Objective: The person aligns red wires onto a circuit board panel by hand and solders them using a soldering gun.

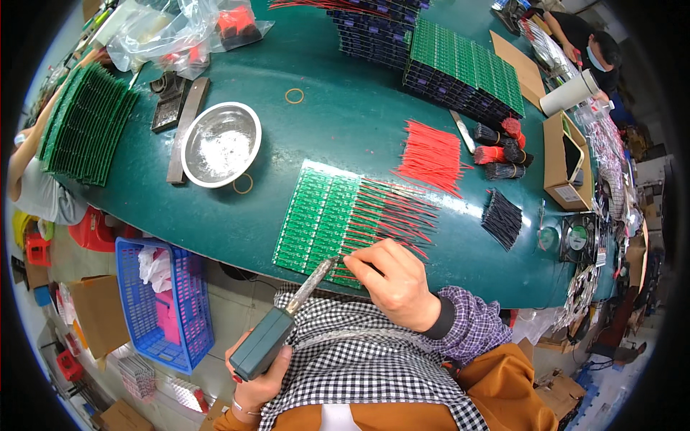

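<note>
My left hand (262, 384) is closed round the dark green handle of a soldering iron (267, 341). Its metal tip reaches up to the near edge of a green circuit board panel (313, 215) lying on the table. Just right of the tip, my right hand (399, 280) pinches with thumb and forefinger at the panel's lower right; a thin wire appears to be in the pinch, its colour hard to make out. Red and black wires (395, 208) stick out along the panel's right side. Beyond lie a pile of red wires (431, 158) and a pile of black wires (502, 219).
A steel bowl (190, 154) and a metal bar (188, 129) stand left of the panel. Stacked boards (467, 68) rise at the back; more green boards (90, 126) stand far left. Wire bundles (514, 152), a cardboard box (564, 172) and a fan (578, 237) are at right.
</note>
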`<state>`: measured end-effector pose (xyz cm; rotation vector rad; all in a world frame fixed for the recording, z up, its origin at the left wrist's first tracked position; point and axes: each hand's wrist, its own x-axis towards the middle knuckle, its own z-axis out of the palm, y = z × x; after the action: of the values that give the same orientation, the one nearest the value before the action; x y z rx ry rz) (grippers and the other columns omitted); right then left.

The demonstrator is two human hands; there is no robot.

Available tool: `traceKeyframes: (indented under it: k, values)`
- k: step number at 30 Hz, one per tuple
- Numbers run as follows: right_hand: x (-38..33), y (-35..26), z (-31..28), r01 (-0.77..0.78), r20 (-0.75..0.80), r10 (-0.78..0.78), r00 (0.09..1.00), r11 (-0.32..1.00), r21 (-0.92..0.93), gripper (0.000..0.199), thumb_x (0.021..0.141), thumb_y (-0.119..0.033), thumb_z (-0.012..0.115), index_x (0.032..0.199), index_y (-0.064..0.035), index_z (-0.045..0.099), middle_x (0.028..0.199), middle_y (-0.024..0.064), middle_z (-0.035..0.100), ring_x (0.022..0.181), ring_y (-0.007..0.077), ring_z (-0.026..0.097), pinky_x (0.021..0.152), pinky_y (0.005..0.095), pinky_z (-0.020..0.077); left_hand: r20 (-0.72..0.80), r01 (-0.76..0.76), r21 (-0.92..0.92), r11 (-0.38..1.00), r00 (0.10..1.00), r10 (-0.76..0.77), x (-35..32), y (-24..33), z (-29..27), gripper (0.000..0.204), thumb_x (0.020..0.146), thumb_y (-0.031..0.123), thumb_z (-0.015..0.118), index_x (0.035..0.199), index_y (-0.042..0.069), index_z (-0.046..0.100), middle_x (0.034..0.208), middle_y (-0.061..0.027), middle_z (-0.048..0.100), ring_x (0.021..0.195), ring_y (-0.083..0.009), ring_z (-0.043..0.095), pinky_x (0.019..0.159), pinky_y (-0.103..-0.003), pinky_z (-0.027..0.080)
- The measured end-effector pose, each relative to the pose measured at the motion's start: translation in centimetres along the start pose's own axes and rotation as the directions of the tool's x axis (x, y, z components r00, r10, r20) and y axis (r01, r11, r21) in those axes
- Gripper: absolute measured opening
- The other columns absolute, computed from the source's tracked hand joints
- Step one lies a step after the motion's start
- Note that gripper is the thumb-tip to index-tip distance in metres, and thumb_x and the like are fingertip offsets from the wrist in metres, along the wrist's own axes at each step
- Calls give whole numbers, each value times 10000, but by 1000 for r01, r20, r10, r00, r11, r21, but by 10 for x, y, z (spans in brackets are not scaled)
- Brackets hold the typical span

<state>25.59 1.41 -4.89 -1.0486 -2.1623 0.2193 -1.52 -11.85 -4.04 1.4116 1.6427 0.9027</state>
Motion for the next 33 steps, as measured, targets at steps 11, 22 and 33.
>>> traceKeyframes:
  k: [11, 22, 33]
  values:
    - [-2, 0, 0, -9, 8, 9, 1000, 1000, -1, 303, 713, 1, 742, 1016, 10, 755, 946, 82, 710, 799, 236, 672, 649, 348, 556, 85, -90, -53, 995, 992, 95, -16, -29, -10, 277, 948, -28, 748, 1216, -67, 689, 922, -81, 702, 708, -141, 618, 596, -300, 490]
    - [-2, -1, 1, -9, 6, 10, 1000, 1000, -13, 318, 697, 16, 751, 1014, 12, 757, 948, 88, 710, 805, 242, 678, 658, 351, 562, -20, 101, -15, 995, 995, -102, -17, -15, -2, 243, 824, 122, 845, 1015, -5, 764, 885, -135, 737, 697, -313, 677, 646, -399, 524]
    - [-8, -3, 2, 6, -33, -6, 999, 1000, -7, 349, 717, -33, 722, 1059, 37, 734, 1019, 118, 701, 891, 262, 678, 737, 367, 579, -48, 87, -42, 995, 995, -89, -13, -3, -1, 233, 824, 99, 836, 1015, -14, 765, 885, -141, 737, 700, -304, 682, 652, -394, 533]
